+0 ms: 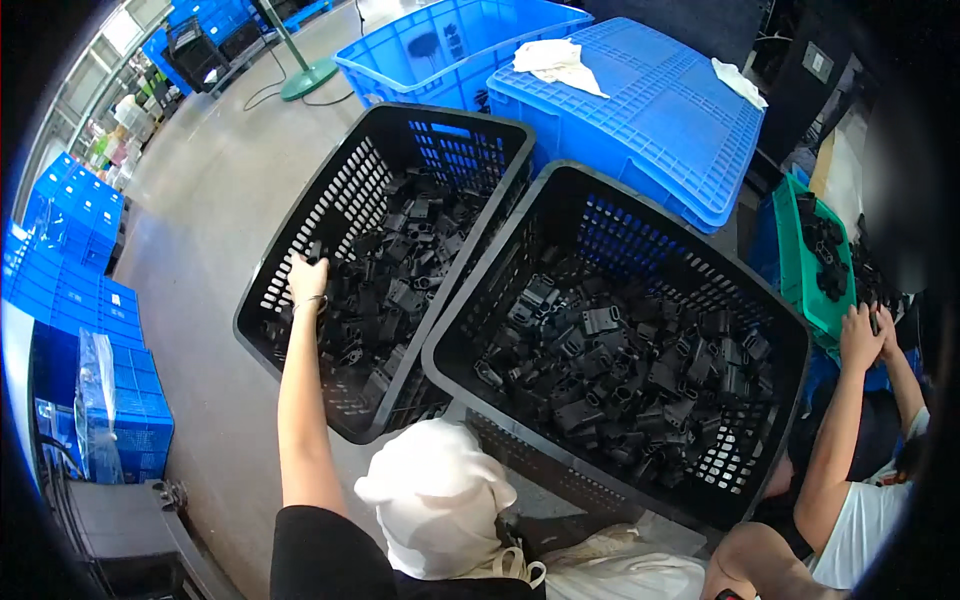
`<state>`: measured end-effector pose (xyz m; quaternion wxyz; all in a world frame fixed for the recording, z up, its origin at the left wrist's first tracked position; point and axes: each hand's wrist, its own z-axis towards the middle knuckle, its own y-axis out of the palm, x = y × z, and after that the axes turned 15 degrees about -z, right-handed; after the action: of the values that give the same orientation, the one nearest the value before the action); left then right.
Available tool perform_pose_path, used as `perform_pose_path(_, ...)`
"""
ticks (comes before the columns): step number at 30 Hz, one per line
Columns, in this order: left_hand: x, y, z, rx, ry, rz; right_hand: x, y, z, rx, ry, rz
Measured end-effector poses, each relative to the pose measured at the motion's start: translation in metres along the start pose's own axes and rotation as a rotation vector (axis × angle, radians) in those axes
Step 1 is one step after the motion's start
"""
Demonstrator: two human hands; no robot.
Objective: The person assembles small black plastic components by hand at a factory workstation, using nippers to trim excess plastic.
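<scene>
My left hand [308, 281] reaches over the left side of a black slatted crate [388, 412], its fingers closed on a small black part [316, 250]. Beneath and beside it lies a heap of similar black parts [405, 245], blocky, some with holes. I cannot make out my right hand. A rounded white cloth form [432, 492] fills the lower middle, close to the view. To its right, a second black crate [560, 455] holds more of these black parts [615, 365].
Behind the crates stand an open blue bin [400, 68] and a lidded blue bin [640, 85] with white cloths [560, 62]. At right, another person's hands [866, 335] work beside a green tray [795, 240]. Blue boxes [75, 290] are stacked at left.
</scene>
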<state>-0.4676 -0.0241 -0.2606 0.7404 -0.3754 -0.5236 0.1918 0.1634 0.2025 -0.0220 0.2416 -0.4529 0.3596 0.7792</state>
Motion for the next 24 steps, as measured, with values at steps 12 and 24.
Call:
perform_pose_path(12,0.314,-0.010,-0.274,-1.377,0.156,-1.254,0.033,0.052,-0.075,0.128,0.060,-0.825)
perform_pose_path(24,0.320,-0.003,-0.346,-1.670,-0.048,-1.234,0.050,0.035,-0.102,0.070,-0.140,-1.326)
